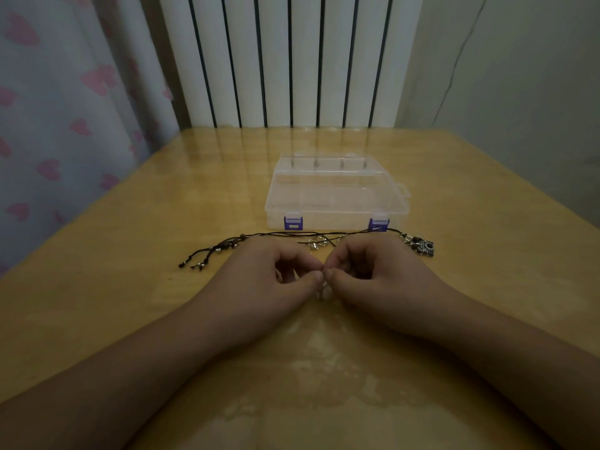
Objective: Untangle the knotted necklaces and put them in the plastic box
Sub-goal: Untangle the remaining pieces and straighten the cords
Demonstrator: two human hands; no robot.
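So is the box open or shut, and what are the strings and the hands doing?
plastic box: lid shut, both purple latches down.
black cord necklaces: lying tangled on the table, outside the box.
camera charm: flat on the table.
left hand: pinching something small and silvery.
right hand: pinching the same bit.

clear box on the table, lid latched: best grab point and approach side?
Probably the side handle tab on the plastic box, approached from the person's right: it juts out from the flat lid edge, so the fingers can pinch it. The near front carries two purple latches and the black cords lie right before it, so coming from there risks snagging them.
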